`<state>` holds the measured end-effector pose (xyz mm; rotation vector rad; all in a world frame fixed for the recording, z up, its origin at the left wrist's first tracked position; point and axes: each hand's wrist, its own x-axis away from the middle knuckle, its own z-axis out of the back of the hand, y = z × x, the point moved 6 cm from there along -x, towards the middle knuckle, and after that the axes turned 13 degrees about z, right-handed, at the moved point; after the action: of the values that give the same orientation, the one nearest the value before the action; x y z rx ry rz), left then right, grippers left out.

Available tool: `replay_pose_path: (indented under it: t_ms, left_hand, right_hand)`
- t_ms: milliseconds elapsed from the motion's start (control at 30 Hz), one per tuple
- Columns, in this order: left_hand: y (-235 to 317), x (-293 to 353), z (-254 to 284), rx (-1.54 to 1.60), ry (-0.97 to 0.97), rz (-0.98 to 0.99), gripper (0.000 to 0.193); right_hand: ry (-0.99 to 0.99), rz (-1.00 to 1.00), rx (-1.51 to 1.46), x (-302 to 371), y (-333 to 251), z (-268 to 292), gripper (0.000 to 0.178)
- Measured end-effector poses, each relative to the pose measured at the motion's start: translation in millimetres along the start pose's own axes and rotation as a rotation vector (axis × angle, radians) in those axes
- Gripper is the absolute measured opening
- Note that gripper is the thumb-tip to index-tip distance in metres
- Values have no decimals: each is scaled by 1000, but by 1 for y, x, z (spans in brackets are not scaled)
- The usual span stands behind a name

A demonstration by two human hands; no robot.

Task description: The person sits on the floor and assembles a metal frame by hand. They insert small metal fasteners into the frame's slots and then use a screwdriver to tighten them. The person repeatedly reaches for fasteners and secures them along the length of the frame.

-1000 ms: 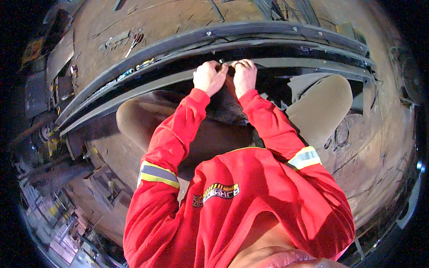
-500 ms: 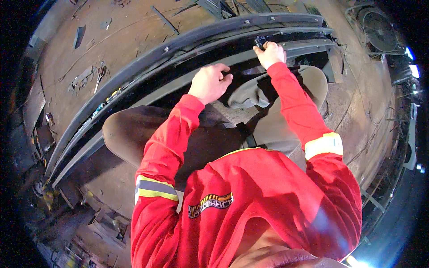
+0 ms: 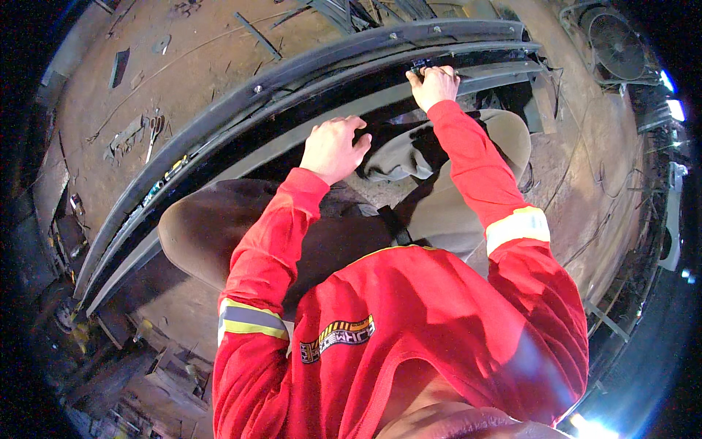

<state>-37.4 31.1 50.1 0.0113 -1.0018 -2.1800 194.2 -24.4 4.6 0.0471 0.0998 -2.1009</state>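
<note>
A long, curved, dark metal beam (image 3: 257,88) with raised rails and small bolts lies across the floor in front of me. My right hand (image 3: 436,86) reaches into its channel near the right end, fingers closed on a small black object (image 3: 420,66) that they mostly hide. Over the near rail (image 3: 322,111), my left hand (image 3: 333,148) hovers or rests with bent fingers, thumb held apart. Nothing shows in it, and I cannot tell whether it touches the metal.
A yellow-and-black tool (image 3: 176,168) and a teal tool (image 3: 153,192) lie along the beam's left part. Beyond it, scissors (image 3: 154,135) and metal scraps are on the brown floor. A large round fan (image 3: 616,45) stands at the far right. My bent knees are close to the beam.
The view has shifted slightly. My left hand has drawn back a little toward me, its thumb still apart. My right hand stays at the small black object in the channel.
</note>
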Motion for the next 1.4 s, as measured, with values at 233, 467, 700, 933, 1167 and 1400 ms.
replay_pose_path:
  t_ms: [233, 467, 700, 933, 1167, 1400]
  left_hand:
    - [2, -10, -6, -20, -34, 6, 27]
    - [0, -28, -23, 217, -58, 50, 26]
    - [21, -84, -41, 256, 63, 195, 37]
    - [50, -142, -90, 121, 99, 492, 60]
    - [32, -146, -89, 321, 295, 605, 47]
    - [55, -131, -79, 302, 396, 654, 38]
  right_hand:
    - [56, -141, -231, 2, 8, -17, 35]
    - [217, -231, -469, 2, 22, -25, 39]
    - [278, -104, -290, 1, 18, -31, 28]
    - [238, 81, -287, -2, 23, -59, 25]
    - [184, 147, -230, 0, 16, -54, 25]
    - [167, -30, -253, 3, 35, -39, 23]
